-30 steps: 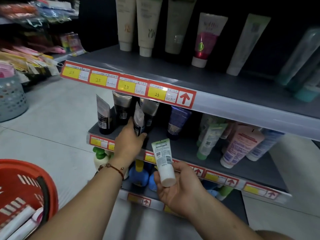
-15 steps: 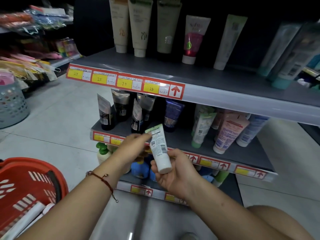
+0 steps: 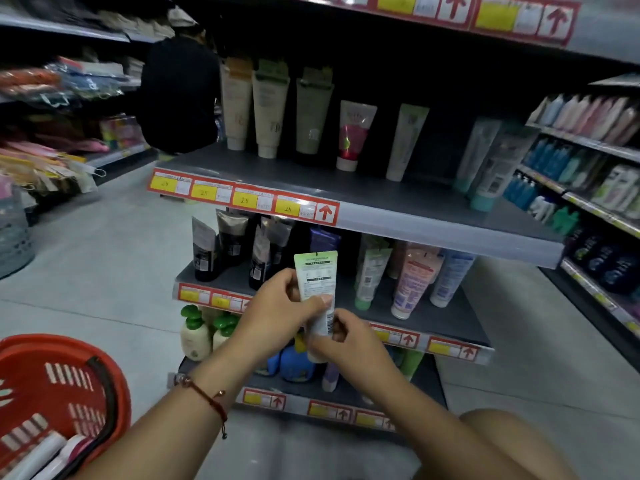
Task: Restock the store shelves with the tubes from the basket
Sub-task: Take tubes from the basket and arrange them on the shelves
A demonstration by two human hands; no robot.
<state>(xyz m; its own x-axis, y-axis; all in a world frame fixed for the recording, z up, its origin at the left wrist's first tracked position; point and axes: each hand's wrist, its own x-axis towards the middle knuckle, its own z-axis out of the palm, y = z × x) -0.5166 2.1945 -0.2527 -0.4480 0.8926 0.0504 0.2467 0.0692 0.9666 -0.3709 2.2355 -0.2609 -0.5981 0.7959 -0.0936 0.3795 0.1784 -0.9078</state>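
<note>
A white tube with a green top edge (image 3: 317,277) stands upright in the air in front of the middle shelf (image 3: 436,315). My left hand (image 3: 280,311) pinches its middle, thumb across the printed side. My right hand (image 3: 346,344) holds its lower end, and the cap is hidden behind the fingers. The red basket (image 3: 100,382) sits at the lower left with white tubes (image 3: 45,452) lying in it. Dark tubes (image 3: 230,244) stand at the left of the middle shelf, with pale green and pink tubes (image 3: 412,282) at its right.
The upper shelf (image 3: 381,202) carries tall cream, green and pink tubes. Pump bottles (image 3: 194,332) stand on the bottom shelf. A person in dark clothes (image 3: 180,95) stands behind the shelf's left end. More shelving runs along the right, and a grey basket (image 3: 12,237) sits far left.
My left hand left the dark tubes on the middle shelf and came back to grip the white tube beside my right hand. The tube rose and the view tilted upward.
</note>
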